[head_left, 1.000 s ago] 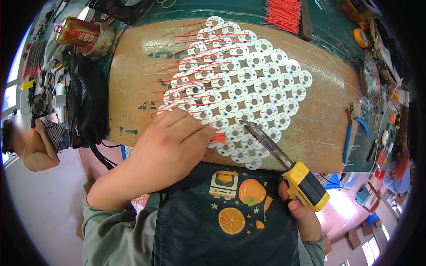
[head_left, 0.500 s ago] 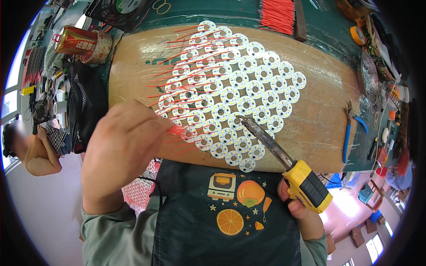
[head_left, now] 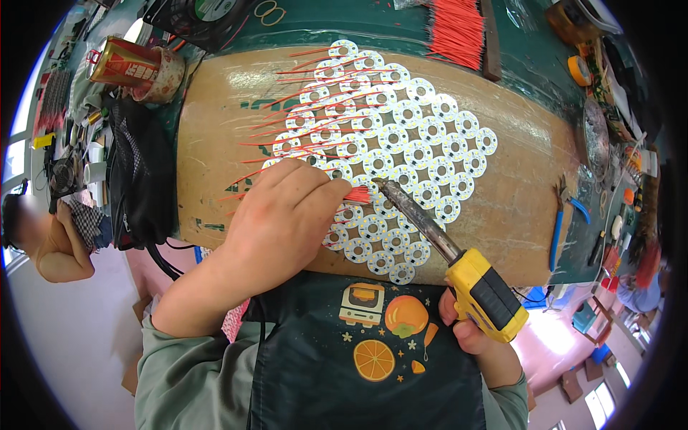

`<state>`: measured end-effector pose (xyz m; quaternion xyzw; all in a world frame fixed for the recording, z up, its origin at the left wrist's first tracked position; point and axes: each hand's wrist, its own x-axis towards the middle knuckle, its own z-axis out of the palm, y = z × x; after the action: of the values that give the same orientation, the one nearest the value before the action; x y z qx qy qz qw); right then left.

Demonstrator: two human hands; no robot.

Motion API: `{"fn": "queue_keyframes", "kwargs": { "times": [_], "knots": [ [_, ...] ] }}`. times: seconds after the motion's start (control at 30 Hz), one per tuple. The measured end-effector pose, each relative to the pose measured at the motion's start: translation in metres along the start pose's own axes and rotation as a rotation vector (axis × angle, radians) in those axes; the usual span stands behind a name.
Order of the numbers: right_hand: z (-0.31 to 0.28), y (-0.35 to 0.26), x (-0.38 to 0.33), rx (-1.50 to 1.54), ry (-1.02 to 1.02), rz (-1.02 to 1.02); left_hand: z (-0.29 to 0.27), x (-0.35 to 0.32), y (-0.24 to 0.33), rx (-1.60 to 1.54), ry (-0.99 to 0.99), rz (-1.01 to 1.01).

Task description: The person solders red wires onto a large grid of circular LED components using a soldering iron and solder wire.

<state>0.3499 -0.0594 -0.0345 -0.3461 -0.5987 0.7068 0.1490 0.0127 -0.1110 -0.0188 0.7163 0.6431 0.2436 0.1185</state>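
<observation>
A panel of round white LED boards [head_left: 419, 154], joined in slanting rows, lies on a worn brown board [head_left: 516, 208]. Thin red wires [head_left: 287, 143] stretch from many of the boards at its left. Over the panel's lower left part, my left hand [head_left: 287, 215] pinches a small bunch of red wires [head_left: 360, 194], whose ends point right. My right hand [head_left: 467, 328] grips a soldering iron [head_left: 487, 294] with a yellow and black handle. Its dark tip is over the boards, close to the bunch's ends; whether it touches cannot be made out.
A pile of red wires [head_left: 457, 32] lies at the back beside a dark bar [head_left: 490, 43]. Blue-handled pliers [head_left: 559, 229] rest at the right. A red can [head_left: 125, 63], a black fan [head_left: 193, 18] and a black bag [head_left: 140, 172] stand left. Another person [head_left: 54, 236] sits far left.
My left hand has moved right and come down over the panel with the wire bunch. The soldering iron has shifted slightly left, its tip now near the wires. The view has shifted a little.
</observation>
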Motion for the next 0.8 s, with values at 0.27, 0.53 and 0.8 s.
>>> {"fn": "queue_keyframes", "kwargs": {
  "times": [0.27, 0.53, 0.8],
  "knots": [
    [-0.0001, 0.0014, -0.0022, 0.039, 0.009, 0.057, 0.0051, -0.0059, -0.0041, 0.064, 0.03, 0.048],
    [0.003, -0.0012, 0.0006, 0.015, 0.041, 0.062, 0.0058, -0.008, -0.0021, 0.081, 0.017, 0.044],
    [0.001, 0.0023, -0.0029, -0.076, 0.029, 0.052, 0.0064, -0.0085, -0.0022, 0.07, 0.029, 0.044]
  ]
}}
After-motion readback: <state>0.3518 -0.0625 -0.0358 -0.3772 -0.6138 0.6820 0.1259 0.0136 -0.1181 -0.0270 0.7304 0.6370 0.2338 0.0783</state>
